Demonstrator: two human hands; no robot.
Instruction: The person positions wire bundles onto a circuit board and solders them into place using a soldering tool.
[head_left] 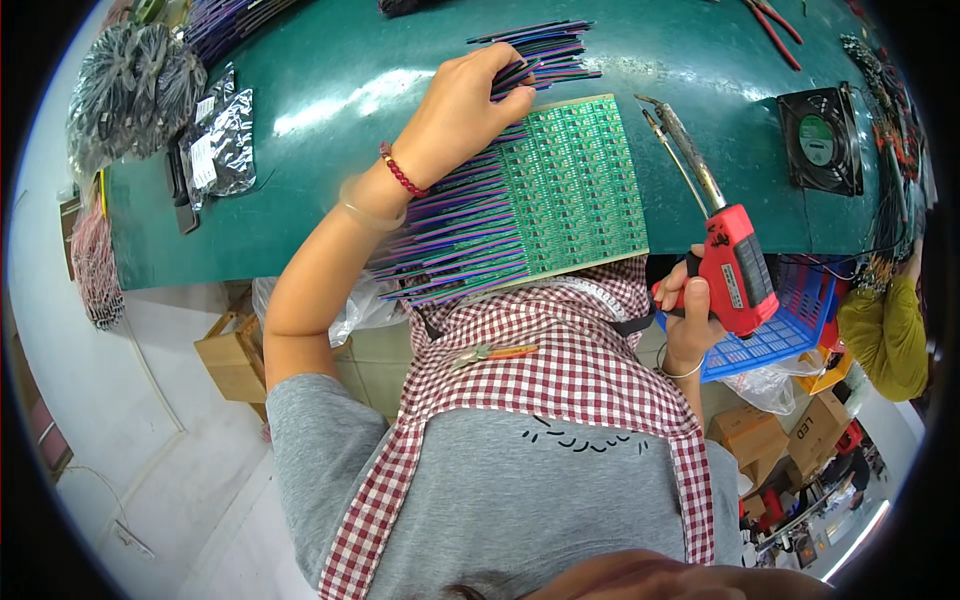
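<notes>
My left hand (465, 105) reaches over the far left corner of a green circuit board panel (575, 190). Its fingers and thumb pinch some thin multicoloured wires (515, 80). Rows of similar wires (460, 235) stick out leftward from the panel's left edge, which lies near the bench's front edge. My right hand (690, 310) is wrapped around the handle of a red and black soldering gun (735, 265), right of the panel. The gun's metal tip and a thin feed tube beside it point up and away, apart from the board. More loose wires (560, 45) lie just beyond my left hand.
A black cooling fan (820, 140) stands on the green bench (330, 60) at the right, near red-handled pliers (775, 30). Bagged cables (135, 85) and a silvery packet (222, 140) lie at the left. Below the bench are a blue basket (770, 340) and cardboard boxes (235, 355). Someone's yellow-green sleeve (880, 340) shows at the right.
</notes>
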